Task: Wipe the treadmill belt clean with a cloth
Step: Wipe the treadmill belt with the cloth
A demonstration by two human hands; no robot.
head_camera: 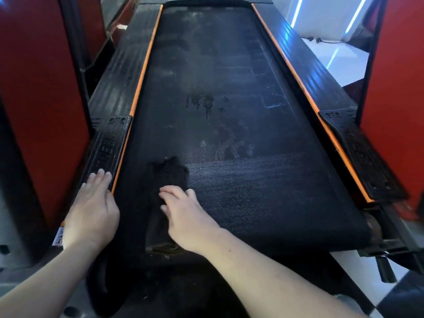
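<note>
While the left hand point(91, 210) lay flat on the black side rail point(107, 143) at the belt's left edge, fingers straight & pressed together w/ tips pointing up the deck, the right hand point(185, 216) pressed down on a dark cloth point(169, 173) on the treadmill belt point(229, 65). Its fingers were a little spread & slightly bent, tips on the fabric, thumb also on the cloth; no pinch visible. The cloth lay as a long strip on the near-left part of the belt, its near end at the belt's rear edge, its far end rumpled just beyond the fingertips. A streaky band ran across the belt to the right of the cloth; further up, approx mid-belt, were pale dusty smudges point(206, 104). An orange strip point(142, 65) ran along each side btwn belt & rail. Red upright panels point(39, 88) stood at both sides, & white floor point(344, 65) showed at far right.
</note>
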